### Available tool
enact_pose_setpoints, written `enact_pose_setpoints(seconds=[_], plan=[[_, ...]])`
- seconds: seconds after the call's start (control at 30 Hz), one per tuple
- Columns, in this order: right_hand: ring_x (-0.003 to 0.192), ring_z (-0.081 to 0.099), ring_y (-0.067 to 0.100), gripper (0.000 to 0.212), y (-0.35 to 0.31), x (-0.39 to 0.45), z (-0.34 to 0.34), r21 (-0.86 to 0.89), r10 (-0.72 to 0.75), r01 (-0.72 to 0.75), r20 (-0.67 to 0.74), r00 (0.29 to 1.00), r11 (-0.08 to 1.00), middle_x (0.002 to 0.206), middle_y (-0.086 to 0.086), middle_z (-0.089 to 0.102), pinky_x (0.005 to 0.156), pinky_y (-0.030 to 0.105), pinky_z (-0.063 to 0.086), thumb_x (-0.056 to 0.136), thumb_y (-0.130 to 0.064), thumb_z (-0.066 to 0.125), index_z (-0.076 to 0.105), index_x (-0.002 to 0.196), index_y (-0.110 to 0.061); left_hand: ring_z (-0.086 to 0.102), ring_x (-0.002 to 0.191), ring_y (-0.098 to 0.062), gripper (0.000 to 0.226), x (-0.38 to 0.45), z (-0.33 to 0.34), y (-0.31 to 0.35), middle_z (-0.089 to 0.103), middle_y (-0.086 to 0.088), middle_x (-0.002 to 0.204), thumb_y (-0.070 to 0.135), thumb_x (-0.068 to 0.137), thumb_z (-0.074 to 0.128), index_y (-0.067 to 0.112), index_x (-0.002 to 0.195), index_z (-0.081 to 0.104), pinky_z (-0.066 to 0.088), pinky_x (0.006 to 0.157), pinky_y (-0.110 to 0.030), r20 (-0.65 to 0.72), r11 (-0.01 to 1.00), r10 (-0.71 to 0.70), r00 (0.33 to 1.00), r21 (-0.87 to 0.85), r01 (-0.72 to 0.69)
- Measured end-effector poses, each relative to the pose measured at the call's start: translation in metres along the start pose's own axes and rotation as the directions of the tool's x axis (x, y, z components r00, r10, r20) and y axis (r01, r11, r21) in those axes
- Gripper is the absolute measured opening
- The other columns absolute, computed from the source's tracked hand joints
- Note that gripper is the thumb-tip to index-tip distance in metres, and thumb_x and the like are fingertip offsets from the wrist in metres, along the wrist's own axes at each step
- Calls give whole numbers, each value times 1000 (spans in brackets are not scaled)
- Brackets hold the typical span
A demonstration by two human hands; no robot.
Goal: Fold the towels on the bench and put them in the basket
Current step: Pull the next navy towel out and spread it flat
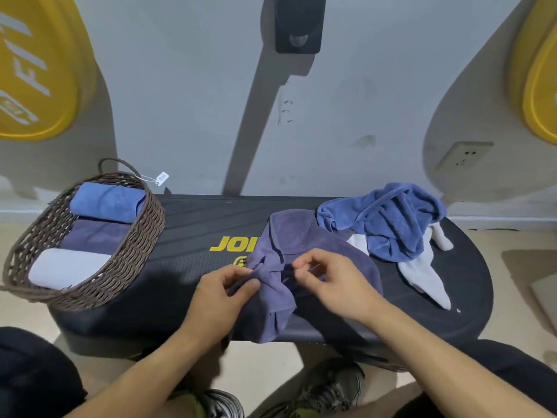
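Three rolled towels already sat in the brown woven wicker basket (141, 236) at the left end of the black padded bench (193, 224), so this looked like the fourth towel getting under way, and still at the untangling stage rather than the folding. The crumpled dusky purple towel (301, 236) lay mid-bench, its near edge spilling over the front. The left hand (224, 292) had its fingers curled in, thumb and forefinger pinching a bunched fold of the cloth. The right hand (328, 277) was curled too, fingertips nipping the fabric just beside the left; how much it had caught could not be made out. The call from here, most likely: find two corners, pull the hands apart and spread the cloth flat before any fold. Waiting behind it at the right end were a rumpled bright blue towel (388, 218) heaped on a white towel (422, 273).
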State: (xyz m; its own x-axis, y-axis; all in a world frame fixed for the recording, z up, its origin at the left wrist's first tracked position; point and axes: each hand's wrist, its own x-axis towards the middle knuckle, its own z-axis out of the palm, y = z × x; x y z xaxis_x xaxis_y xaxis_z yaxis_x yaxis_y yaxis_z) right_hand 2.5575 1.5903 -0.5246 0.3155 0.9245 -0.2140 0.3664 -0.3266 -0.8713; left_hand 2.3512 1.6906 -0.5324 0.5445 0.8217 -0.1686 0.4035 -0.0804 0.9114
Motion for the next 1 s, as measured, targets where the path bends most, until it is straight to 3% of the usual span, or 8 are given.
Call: enact_pose_setpoints(seconds=[0.1,0.17,0.33,0.53,0.63,0.77,0.9,1.0], plan=[[98,62,15,18,31,20,-19,-440,51,-99,-120,991,893,102,-4,67,83,26,45,87,-26,68,66,104,-20,65,73,1,18,16,-15,-3,73,11,77,9,84,74,26,78,71,47,67,-9,-67,993,43,997,112,-35],[111,56,27,38,53,30,-28,-532,185,-256,-184,965,807,117,7,58,92,31,44,85,-28,68,61,122,-17,63,67,-2,21,28,-28,-7,70,12,69,10,82,74,27,72,68,47,64,-13,-146,973,56,988,229,-21],[110,55,30,52,83,35,-22,-547,260,-337,-216,941,766,118,8,54,87,34,45,83,-32,71,54,129,-17,55,59,-15,19,48,-56,-30,57,7,53,15,80,70,18,63,62,41,57,-29,-296,913,-78,952,362,188],[88,62,27,6,85,31,-3,-592,169,-194,-99,981,782,94,2,62,66,29,37,86,-23,61,60,91,-22,62,76,-31,18,55,-66,-56,64,0,68,19,81,70,16,67,59,41,66,-33,-360,879,-179,916,359,313],[83,62,24,4,77,30,-3,-589,169,-117,34,985,799,86,-1,65,66,30,44,85,-22,63,63,88,-19,60,70,-22,20,52,-63,-59,61,6,68,27,77,77,22,87,60,44,64,-32,-295,904,-169,940,335,267],[68,58,6,9,56,26,-12,-498,225,-34,329,917,867,72,-13,63,61,16,42,83,-27,72,64,82,-27,50,56,-24,31,55,-66,-58,49,1,48,26,81,72,12,61,53,37,53,-30,-202,837,-94,975,514,188],[62,56,0,10,44,23,-24,-491,240,-20,388,890,871,69,-14,64,62,12,42,81,-28,79,69,83,-27,46,55,-25,41,60,-81,-44,46,0,50,30,90,62,11,56,47,32,52,-34,-238,796,151,960,604,25],[67,60,2,11,41,22,-30,-490,282,-55,403,871,870,75,-12,68,65,14,43,80,-30,81,72,84,-26,45,56,-22,35,70,-96,-40,49,-3,56,24,96,58,6,66,50,35,57,-34,-331,911,126,935,412,23]])
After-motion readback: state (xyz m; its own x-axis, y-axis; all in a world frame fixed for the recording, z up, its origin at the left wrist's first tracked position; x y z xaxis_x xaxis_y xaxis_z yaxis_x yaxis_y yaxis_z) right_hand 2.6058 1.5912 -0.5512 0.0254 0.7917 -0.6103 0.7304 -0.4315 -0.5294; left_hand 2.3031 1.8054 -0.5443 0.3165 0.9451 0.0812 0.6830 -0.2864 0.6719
